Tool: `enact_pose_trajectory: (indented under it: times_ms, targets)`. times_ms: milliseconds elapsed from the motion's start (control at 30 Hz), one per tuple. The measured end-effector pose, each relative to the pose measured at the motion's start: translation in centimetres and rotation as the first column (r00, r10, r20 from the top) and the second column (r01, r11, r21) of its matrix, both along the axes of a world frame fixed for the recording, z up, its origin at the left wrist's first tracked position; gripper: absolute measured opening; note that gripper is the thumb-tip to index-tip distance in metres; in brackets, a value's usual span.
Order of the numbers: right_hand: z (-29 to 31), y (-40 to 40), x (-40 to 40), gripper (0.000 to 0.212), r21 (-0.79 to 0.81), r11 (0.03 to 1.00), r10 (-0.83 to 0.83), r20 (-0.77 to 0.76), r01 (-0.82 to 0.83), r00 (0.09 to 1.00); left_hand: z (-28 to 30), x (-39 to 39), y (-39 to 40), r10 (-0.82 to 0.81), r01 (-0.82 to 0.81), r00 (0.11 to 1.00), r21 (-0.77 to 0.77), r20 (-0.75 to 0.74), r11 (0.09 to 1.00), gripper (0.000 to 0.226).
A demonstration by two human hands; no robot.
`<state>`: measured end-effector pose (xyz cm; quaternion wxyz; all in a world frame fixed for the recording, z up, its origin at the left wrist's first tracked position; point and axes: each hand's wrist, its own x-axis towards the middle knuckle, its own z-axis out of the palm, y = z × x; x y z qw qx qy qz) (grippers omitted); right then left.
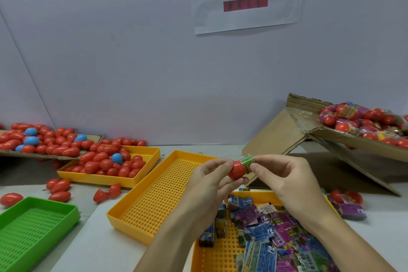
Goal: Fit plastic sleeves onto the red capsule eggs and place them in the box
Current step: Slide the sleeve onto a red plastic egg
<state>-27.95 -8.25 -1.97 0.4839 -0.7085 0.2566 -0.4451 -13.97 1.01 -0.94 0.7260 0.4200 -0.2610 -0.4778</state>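
step: I'd call this mid-sleeving. The red capsule egg (237, 169) is held up in the air just past the far right corner of the empty yellow tray (159, 192), and the plastic sleeve (247, 161) is only partway on, over the egg's right end.
left hand: my left hand (212, 180) has fingers and thumb curled round the egg's left end, holding it steady.
right hand: my right hand (284, 174) pinches the sleeve at its right edge, fingertips closed on the film.
next move: looks to me like the sleeve wants sliding further left along the egg till it sits round the middle, keeping it square so it doesn't crumple. Then it goes off to the cardboard box (357, 139), well to the right of the empty yellow tray and behind it.
trays: four that I can count. The empty yellow one, a second yellow one (141, 157) of bare eggs just left of it, a third yellow one (220, 254) holding loose sleeves just right of it, and a green tray (33, 225) to its near left.
blue eggs: about five, all left of the empty tray.
bare red eggs: way too many to count, dozens to its left.
sleeved eggs: a heap in the box, can't count those either.
eggs in hand: one.
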Motion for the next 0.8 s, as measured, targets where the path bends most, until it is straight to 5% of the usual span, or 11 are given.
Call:
enact_pose_trajectory:
  times_ms: [233,567,800]
  targets:
    - [0.07,0.12,-0.1,0.019,-0.043,0.998,0.036,-0.009,-0.036,0.999,-0.18,-0.03,0.02,0.022,-0.017,0.996,-0.06,0.088,0.998,0.041]
    - [0.27,0.23,-0.27,0.02,-0.073,0.997,0.032,-0.033,-0.034,0.999,-0.23,-0.17,0.04,-0.032,0.054,0.97,-0.084,0.241,0.995,0.021]
    - [0.23,0.37,-0.08,0.018,0.023,0.999,0.044,-0.009,-0.044,0.999,-0.54,-0.4,0.22,0.107,-0.087,0.794,-0.062,0.598,0.994,0.022]
